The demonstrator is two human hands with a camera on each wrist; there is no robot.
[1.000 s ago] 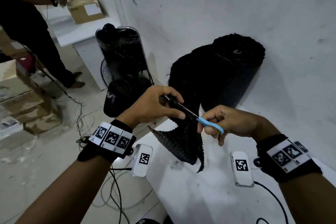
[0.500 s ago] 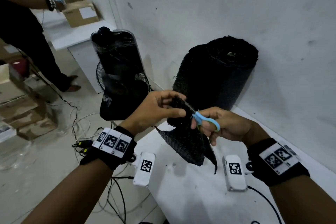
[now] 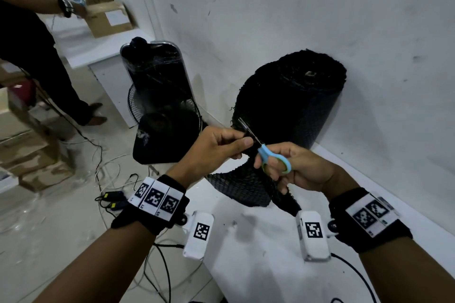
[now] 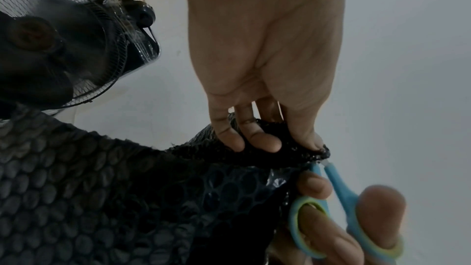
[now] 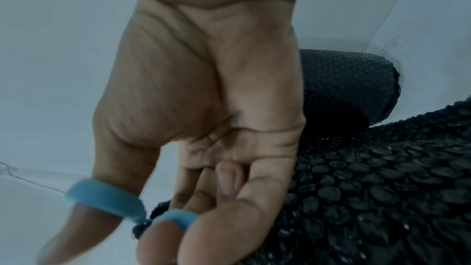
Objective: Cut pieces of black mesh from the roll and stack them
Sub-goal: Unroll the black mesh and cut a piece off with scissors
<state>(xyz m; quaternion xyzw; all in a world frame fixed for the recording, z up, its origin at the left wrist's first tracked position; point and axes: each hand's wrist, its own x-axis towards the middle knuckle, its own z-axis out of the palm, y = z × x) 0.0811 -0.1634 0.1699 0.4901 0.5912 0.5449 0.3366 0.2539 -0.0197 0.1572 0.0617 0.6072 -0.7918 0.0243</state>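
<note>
Since half a second before, the blue-handled scissors (image 3: 269, 155) had been driven deeper, their blades pointing up and away toward the upright mesh roll (image 3: 290, 103) against the wall; the cut was judged nearly through. The mesh sheet (image 3: 242, 187) was pinched taut by the left hand (image 3: 216, 149), and the scissor loops were gripped by the right hand (image 3: 299, 167).

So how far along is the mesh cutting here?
No stack of cut pieces shows. The left hand pinches the black mesh sheet off the upright roll; the right hand works blue-handled scissors through it. Finishing the cut and stacking remain.
</note>
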